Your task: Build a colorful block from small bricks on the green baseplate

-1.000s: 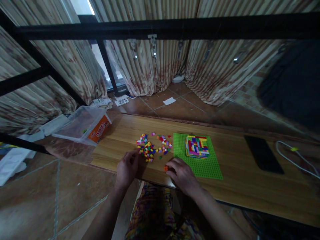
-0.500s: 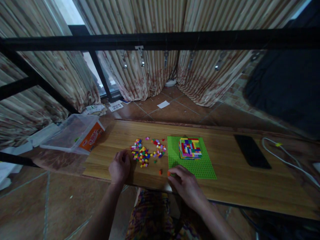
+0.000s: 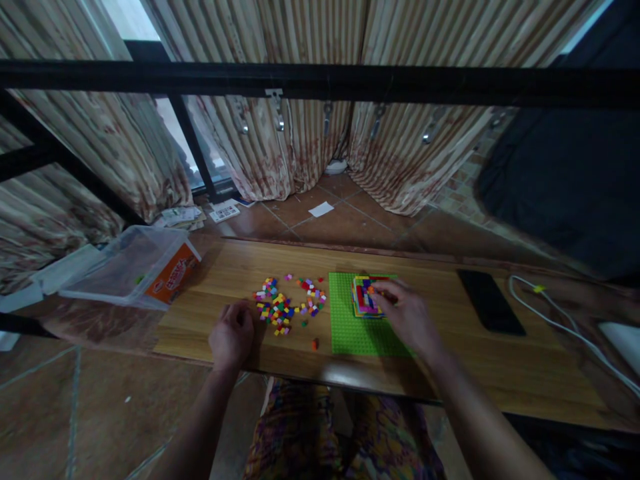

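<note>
A: The grip first. The right hand [image 3: 407,313] lies over the multicoloured brick block [image 3: 367,297] on the green baseplate [image 3: 355,327], fingers bent down onto its right edge. Whether they pinch a small piece I cannot tell; the hand hides it.

B: And the left hand [image 3: 231,333]?

A: Loosely curled, holding nothing, resting on the counter [image 3: 450,360] just at eight o'clock of the loose brick pile [image 3: 285,307].

B: Anything lying apart?

A: One orange brick [image 3: 315,344] sits alone near the counter's front edge, at about five o'clock from the pile, just left of the baseplate.

B: What could go wrong?

A: My guess: the baseplate lies free on the wood, so a push from the fingers could slide it, or shift the block's layers. The forearm crosses low over the plate's near corner and could drag it. The lone brick could be knocked off onto the floor.

B: Further off?

A: A clear plastic tub [image 3: 130,267] at ten o'clock, a dark phone [image 3: 490,310] and a white cable [image 3: 560,327] at three o'clock.
</note>
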### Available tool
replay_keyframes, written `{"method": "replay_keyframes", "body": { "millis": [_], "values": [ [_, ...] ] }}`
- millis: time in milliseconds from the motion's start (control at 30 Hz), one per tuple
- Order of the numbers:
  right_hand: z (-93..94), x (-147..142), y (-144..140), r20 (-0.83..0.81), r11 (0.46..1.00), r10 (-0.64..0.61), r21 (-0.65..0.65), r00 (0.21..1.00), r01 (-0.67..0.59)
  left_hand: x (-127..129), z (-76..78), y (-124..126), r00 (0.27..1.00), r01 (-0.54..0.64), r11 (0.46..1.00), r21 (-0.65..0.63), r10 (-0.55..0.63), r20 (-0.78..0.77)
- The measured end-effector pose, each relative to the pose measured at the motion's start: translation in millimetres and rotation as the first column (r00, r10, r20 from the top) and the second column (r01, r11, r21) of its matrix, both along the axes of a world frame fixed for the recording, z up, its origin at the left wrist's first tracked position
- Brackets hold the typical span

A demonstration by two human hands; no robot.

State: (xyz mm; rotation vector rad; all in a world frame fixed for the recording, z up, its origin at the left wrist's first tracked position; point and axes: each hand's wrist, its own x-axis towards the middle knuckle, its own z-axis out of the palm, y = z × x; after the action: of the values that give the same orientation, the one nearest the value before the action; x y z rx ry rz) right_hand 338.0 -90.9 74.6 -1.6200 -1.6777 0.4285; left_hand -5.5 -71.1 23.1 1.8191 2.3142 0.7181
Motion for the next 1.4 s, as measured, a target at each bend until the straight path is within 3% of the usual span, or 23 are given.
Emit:
{"method": "replay_keyframes", "body": {
  "millis": [300,733,833,1067,1200,1400],
  "values": [
    [-14.2,7.9,19.8,0.123,0.993,0.115,0.008,0.986,-0.117,2.4,1.4,-0.3,1.0,-0.006,1.0,0.004,0.006,-0.012],
    [-12.1,13.6,23.0,0.084,0.988,0.156,-0.026,0.984,-0.154,0.6,-3.3,0.1,1.0,0.009,1.0,0.017,-0.009,-0.009],
    [-10.7,14.4,20.0,0.033,0.992,0.122,-0.027,0.992,-0.121,1.6,-1.9,-0.3,1.0,0.01,1.0,0.008,-0.01,0.001],
    [-19.2,9.1,18.4,-0.019,0.994,-0.102,0.045,0.995,0.102,2.5,0.8,-0.5,1.0,0.016,1.0,0.007,-0.016,0.015],
    [-19.7,2.3,20.6,0.036,0.991,-0.127,0.041,0.991,0.126,2.9,0.8,-0.5,1.0,0.012,1.0,0.011,-0.012,0.01],
    [-17.4,0.9,22.4,-0.01,0.988,-0.15,0.03,0.989,0.15,2.5,-2.9,-0.8,1.0,0.002,1.0,0.027,-0.002,0.0]
  ]
}}
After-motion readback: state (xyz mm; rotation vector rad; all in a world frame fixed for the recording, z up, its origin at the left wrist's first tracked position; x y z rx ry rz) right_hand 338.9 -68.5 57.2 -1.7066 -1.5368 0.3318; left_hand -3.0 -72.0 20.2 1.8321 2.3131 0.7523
